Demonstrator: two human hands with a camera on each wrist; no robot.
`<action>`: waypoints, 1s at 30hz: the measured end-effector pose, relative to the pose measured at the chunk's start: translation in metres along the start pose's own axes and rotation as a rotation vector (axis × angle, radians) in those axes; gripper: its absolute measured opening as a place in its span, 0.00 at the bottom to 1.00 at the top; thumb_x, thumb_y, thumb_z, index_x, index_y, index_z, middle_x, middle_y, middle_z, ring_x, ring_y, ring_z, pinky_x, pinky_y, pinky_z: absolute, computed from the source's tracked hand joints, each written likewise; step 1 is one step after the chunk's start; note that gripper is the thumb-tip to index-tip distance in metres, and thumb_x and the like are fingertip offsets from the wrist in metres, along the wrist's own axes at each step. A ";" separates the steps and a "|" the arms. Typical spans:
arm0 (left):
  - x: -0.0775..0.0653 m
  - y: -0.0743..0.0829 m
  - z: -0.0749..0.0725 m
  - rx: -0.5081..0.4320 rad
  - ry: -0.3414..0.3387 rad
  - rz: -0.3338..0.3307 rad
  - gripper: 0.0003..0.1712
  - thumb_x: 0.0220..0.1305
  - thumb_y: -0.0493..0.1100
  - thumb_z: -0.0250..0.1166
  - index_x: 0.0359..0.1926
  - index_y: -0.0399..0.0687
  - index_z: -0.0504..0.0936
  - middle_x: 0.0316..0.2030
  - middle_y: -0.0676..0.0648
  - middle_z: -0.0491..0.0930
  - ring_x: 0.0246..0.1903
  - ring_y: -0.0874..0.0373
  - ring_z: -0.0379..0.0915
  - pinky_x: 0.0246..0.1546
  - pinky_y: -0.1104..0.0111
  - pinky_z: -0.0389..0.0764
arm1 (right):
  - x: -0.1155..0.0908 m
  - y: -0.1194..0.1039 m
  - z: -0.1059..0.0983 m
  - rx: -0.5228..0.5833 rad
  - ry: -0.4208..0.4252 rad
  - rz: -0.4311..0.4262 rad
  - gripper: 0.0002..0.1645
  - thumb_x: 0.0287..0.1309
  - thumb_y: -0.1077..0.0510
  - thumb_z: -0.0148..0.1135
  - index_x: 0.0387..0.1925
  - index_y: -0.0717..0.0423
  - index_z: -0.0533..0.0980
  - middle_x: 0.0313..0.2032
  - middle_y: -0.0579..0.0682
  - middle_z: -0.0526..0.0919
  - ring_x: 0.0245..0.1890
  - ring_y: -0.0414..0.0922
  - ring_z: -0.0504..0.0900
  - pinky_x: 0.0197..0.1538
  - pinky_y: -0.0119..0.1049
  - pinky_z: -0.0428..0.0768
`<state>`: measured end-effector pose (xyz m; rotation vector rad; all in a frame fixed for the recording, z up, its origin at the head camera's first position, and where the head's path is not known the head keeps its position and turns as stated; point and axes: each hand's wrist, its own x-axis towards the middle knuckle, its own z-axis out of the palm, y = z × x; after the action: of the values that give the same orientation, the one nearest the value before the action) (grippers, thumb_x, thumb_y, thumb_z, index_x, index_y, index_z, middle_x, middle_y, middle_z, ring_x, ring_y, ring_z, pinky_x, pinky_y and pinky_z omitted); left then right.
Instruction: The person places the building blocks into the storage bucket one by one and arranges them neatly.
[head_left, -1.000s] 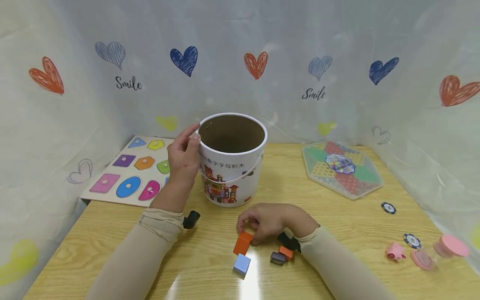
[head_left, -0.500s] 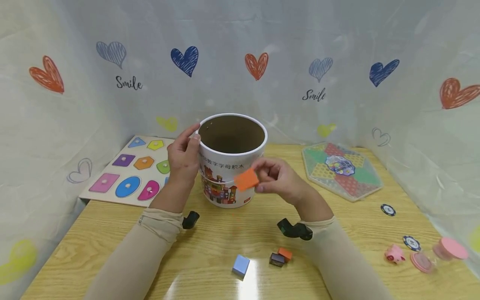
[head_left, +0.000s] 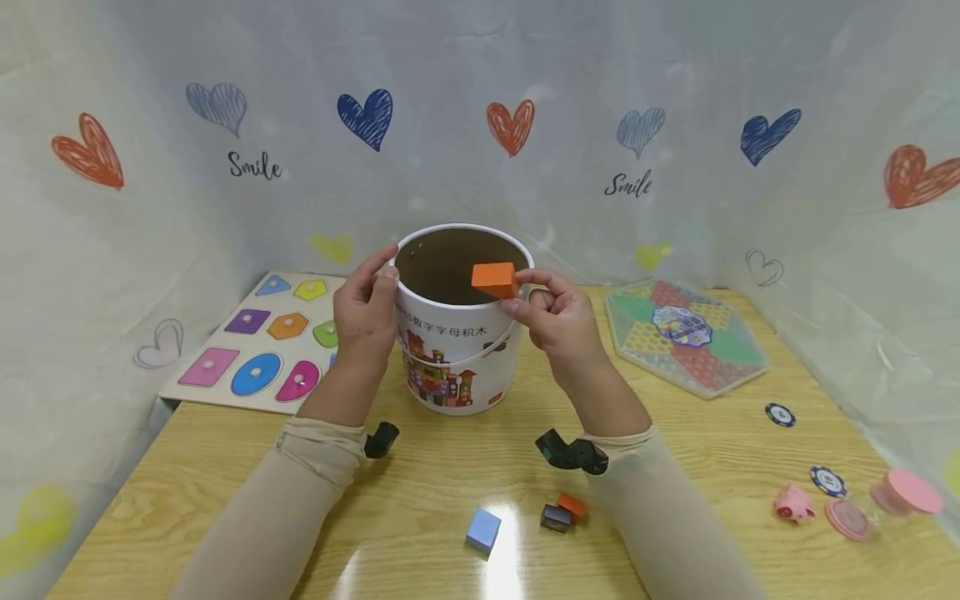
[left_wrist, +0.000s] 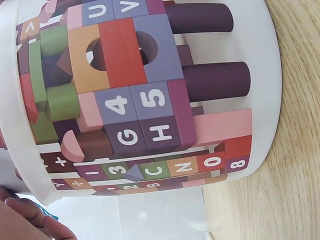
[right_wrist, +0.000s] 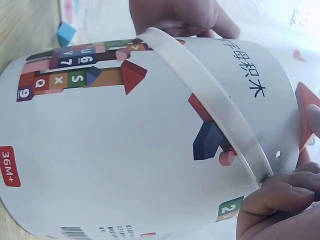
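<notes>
A white bucket (head_left: 457,392) with printed toy blocks and a white handle stands upright on the table. My left hand (head_left: 367,312) holds its rim at the left, thumb and fingers at the edge. My right hand (head_left: 562,321) pinches an orange block (head_left: 495,279) between thumb and fingers, over the bucket's right rim and mouth. In the right wrist view, the block (right_wrist: 305,115) shows a slanted, pointed side, and the curled fingers of the right hand (right_wrist: 285,200) are close to the handle's end. The bucket's bottom inside is hidden.
Near the front lie a blue block (head_left: 483,530), a dark block (head_left: 556,518) and a small orange block (head_left: 572,504). A shape puzzle board (head_left: 217,396) is at left, a hexagonal game board (head_left: 678,337) at right. Chips (head_left: 781,414), a pink pig (head_left: 793,503) and a pink-capped item (head_left: 907,492) lie right.
My right hand has picked the orange block up from beside the blue block and raised it to the bucket's mouth. The left hand has stayed at the rim.
</notes>
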<state>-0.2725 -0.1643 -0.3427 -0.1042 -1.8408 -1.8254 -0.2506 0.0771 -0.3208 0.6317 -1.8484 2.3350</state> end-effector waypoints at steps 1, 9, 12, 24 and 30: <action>0.000 0.000 0.001 -0.002 -0.003 0.004 0.18 0.64 0.55 0.56 0.55 0.69 0.80 0.31 0.45 0.72 0.37 0.55 0.66 0.39 0.64 0.69 | 0.000 0.000 0.000 -0.002 0.003 -0.001 0.17 0.51 0.65 0.68 0.44 0.55 0.77 0.16 0.47 0.61 0.12 0.41 0.54 0.16 0.34 0.51; -0.002 -0.001 0.004 -0.008 -0.004 0.007 0.18 0.65 0.54 0.56 0.55 0.68 0.80 0.31 0.45 0.73 0.37 0.55 0.66 0.39 0.65 0.70 | -0.002 0.002 -0.001 -0.052 -0.005 -0.018 0.21 0.51 0.67 0.68 0.49 0.61 0.76 0.15 0.46 0.61 0.12 0.40 0.56 0.15 0.31 0.53; -0.002 -0.001 0.005 -0.010 -0.007 0.009 0.18 0.64 0.54 0.56 0.54 0.68 0.80 0.30 0.45 0.72 0.37 0.56 0.66 0.39 0.65 0.70 | -0.003 0.003 -0.003 -0.085 -0.005 -0.017 0.22 0.51 0.66 0.68 0.49 0.59 0.76 0.16 0.46 0.61 0.12 0.40 0.57 0.15 0.31 0.55; -0.001 0.001 0.007 0.025 -0.008 0.023 0.19 0.64 0.53 0.56 0.55 0.66 0.80 0.28 0.46 0.72 0.34 0.56 0.65 0.36 0.66 0.69 | -0.016 -0.007 -0.023 -0.124 -0.019 -0.066 0.22 0.52 0.67 0.66 0.51 0.65 0.75 0.14 0.47 0.58 0.11 0.42 0.53 0.16 0.34 0.54; -0.004 0.013 0.002 0.031 0.008 0.012 0.20 0.65 0.51 0.54 0.56 0.61 0.80 0.28 0.48 0.71 0.35 0.58 0.65 0.38 0.66 0.68 | -0.030 0.001 -0.032 -0.227 -0.358 0.031 0.15 0.53 0.67 0.65 0.44 0.66 0.77 0.13 0.47 0.57 0.13 0.42 0.53 0.19 0.34 0.57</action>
<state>-0.2643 -0.1603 -0.3325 -0.0963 -1.8584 -1.7867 -0.2319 0.1128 -0.3387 1.0512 -2.2401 2.0902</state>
